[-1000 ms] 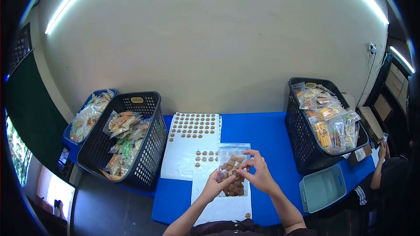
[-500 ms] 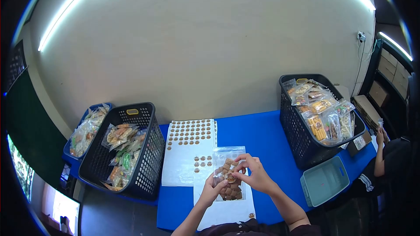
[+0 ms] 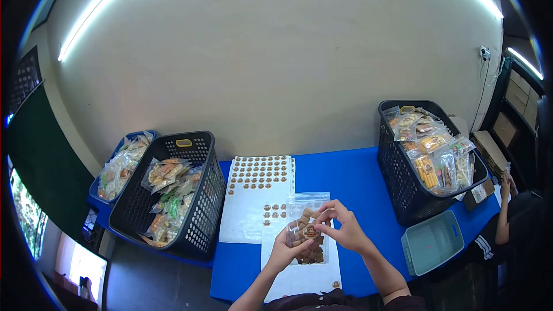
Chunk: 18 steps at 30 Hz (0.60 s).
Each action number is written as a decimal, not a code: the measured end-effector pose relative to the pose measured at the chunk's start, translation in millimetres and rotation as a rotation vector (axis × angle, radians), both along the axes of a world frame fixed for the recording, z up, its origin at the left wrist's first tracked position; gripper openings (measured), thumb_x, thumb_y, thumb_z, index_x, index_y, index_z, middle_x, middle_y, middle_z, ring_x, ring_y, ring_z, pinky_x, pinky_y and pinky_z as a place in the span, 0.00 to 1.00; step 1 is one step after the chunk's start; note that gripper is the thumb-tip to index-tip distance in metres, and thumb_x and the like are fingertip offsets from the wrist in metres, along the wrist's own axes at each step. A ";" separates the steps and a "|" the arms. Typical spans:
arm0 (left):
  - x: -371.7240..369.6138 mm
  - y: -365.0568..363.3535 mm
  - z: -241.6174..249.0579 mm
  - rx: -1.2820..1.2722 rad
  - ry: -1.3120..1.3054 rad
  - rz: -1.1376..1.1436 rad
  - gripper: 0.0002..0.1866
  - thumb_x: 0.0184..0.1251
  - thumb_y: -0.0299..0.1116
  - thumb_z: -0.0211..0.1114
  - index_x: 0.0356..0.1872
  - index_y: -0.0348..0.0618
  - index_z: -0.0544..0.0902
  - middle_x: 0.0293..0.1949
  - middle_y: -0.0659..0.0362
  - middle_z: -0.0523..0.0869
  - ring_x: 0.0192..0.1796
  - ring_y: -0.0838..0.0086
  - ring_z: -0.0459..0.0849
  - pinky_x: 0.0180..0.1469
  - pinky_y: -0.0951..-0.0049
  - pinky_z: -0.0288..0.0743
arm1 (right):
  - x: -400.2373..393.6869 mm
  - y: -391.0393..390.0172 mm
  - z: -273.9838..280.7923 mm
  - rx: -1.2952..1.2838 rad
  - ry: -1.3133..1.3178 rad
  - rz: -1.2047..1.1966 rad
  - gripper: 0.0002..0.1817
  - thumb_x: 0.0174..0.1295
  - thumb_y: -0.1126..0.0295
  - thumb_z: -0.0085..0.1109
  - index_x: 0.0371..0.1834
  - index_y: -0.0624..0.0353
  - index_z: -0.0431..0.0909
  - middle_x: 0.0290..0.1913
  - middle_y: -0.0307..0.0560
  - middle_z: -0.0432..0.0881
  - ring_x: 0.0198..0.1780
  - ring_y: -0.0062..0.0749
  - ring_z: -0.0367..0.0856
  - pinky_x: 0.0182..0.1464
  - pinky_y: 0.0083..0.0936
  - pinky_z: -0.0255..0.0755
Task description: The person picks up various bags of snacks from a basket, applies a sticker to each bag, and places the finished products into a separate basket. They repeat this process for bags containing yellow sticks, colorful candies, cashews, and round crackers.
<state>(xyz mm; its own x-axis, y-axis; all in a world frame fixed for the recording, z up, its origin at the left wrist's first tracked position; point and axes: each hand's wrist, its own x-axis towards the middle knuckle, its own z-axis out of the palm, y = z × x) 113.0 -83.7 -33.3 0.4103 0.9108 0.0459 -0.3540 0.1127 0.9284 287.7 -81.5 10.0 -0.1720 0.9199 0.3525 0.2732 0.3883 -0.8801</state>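
Left hand (image 3: 282, 253) pinching pouch (image 3: 318, 257), right hand (image 3: 348, 232) (pinch unclear) at its one round label (image 3: 311, 232); dozens unused on sheet (image 3: 245, 213), ten o'clock.

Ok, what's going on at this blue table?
The person's left hand holds a clear bag of brown pieces. The right hand's fingertips are at the edge of a round sticker on its front; whether they grip or press it, I can't tell. Partly used sticker sheets lie beside the bag. Black baskets of packed bags stand on either side, the right one fuller than the left one.
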 end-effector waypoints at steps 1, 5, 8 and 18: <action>-1.8 1.6 -1.7 0.007 0.013 -0.010 0.28 0.52 0.22 0.64 0.54 0.33 0.63 0.46 0.53 0.76 0.47 0.71 0.78 0.49 0.72 0.74 | -0.2 0.6 1.3 0.034 -0.045 -0.003 0.17 0.48 0.69 0.63 0.39 0.57 0.68 0.26 0.38 0.81 0.30 0.23 0.76 0.47 0.25 0.58; -5.4 1.1 -3.7 0.005 0.009 -0.036 0.29 0.53 0.20 0.62 0.56 0.31 0.61 0.48 0.51 0.74 0.48 0.70 0.77 0.50 0.71 0.74 | -4.2 -3.4 6.7 0.110 -0.171 -0.026 0.16 0.48 0.69 0.63 0.38 0.56 0.69 0.27 0.38 0.81 0.32 0.24 0.76 0.49 0.26 0.56; -3.6 2.8 1.3 0.011 -0.020 -0.045 0.29 0.54 0.19 0.61 0.57 0.31 0.59 0.48 0.50 0.74 0.48 0.68 0.77 0.50 0.71 0.74 | -5.7 -5.7 10.9 0.126 -0.191 -0.040 0.16 0.48 0.69 0.64 0.38 0.56 0.69 0.27 0.37 0.81 0.33 0.24 0.76 0.50 0.26 0.54; -0.3 -0.1 11.2 0.003 -0.063 -0.060 0.29 0.53 0.20 0.61 0.57 0.30 0.59 0.47 0.50 0.74 0.47 0.69 0.77 0.48 0.71 0.75 | -2.5 -6.8 11.3 0.106 -0.199 -0.030 0.16 0.48 0.69 0.64 0.38 0.56 0.69 0.27 0.36 0.81 0.33 0.23 0.76 0.50 0.27 0.53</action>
<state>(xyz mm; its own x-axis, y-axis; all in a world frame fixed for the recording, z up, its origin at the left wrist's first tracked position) 112.7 -83.8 -22.2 0.4605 0.8844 0.0757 -0.4045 0.1332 0.9048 285.3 -88.2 21.3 -0.2207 0.8854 0.4091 0.4498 0.4646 -0.7628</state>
